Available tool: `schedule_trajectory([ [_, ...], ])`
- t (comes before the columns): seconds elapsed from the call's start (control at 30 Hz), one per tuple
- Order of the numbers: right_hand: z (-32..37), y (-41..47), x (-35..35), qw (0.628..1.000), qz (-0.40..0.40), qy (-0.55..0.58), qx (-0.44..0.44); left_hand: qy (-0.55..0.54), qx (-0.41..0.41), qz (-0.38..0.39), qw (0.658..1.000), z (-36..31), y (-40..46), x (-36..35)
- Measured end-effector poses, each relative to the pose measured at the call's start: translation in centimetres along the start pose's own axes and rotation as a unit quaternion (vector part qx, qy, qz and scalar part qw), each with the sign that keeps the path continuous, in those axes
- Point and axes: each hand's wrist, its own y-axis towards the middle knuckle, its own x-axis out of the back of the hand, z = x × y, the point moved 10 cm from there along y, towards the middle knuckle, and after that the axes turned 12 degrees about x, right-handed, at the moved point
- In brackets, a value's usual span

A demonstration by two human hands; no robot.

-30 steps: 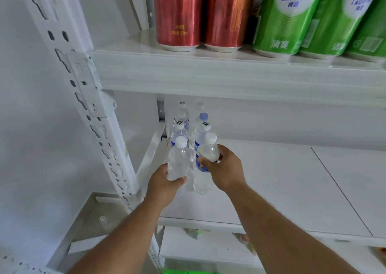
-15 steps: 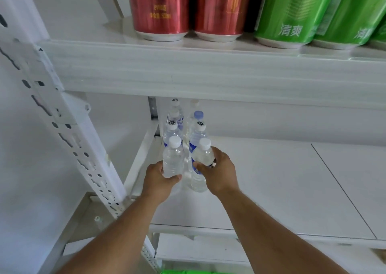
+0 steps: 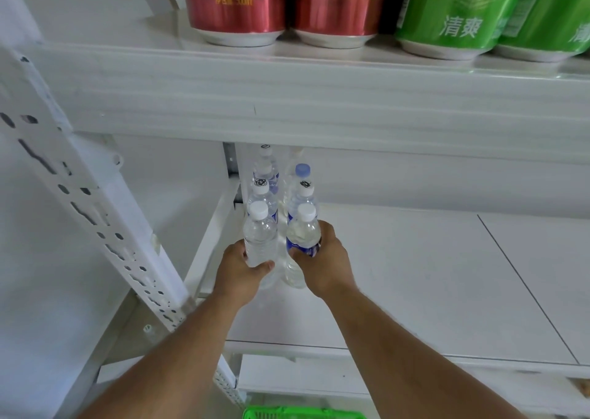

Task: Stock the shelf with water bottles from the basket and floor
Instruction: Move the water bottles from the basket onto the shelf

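Bottles, one per hand: left hand point(image 3: 238, 267) grips clear bottle point(image 3: 260, 239), right hand point(image 3: 322, 260) grips labelled bottle point(image 3: 303, 236). Both upright on shelf point(image 3: 415, 275), far left, just in front of two rows point(image 3: 281, 185), likely extending them forward. Basket point(image 3: 300, 414) below.

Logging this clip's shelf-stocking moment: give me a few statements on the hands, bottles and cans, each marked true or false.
1. Each hand grips one clear plastic water bottle: left hand, right hand. True.
2. The bottle in the right hand has no label. False: it wears a blue label.
3. Red metal cans stand on the upper white shelf. True.
4. The green plastic basket sits on the upper shelf. False: it lies below, at the frame's bottom edge.
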Motion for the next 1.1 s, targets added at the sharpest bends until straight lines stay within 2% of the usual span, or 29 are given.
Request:
schedule_trajectory([
  [0.23, -1.3, -0.1, -0.1, 0.999, -0.004, -0.007, -0.035, 0.005, -0.004, -0.01, 1.0, -0.2, -0.5, 0.2],
  [0.43, -2.2, -1.1, -0.4, 0.998, 0.019, -0.013, -0.057, 0.022, 0.035, 0.016, 0.999, 0.9, -2.2, -0.1],
  [0.7, -3.7, -4.7, -0.4, 0.986, 0.077, -0.111, -0.099, 0.115, 0.044, 0.044, 0.991, 3.4, -7.3, -2.1],
  [0.87, -3.8, -8.9, 0.7, 0.967, 0.119, -0.212, -0.08, 0.222, 0.009, 0.061, 0.973, 4.4, -10.4, -3.0],
  [1.1, -3.5, -13.9, 1.3, 0.92, 0.205, -0.335, 0.004, 0.336, -0.027, 0.058, 0.94, 4.1, -14.2, -2.9],
])
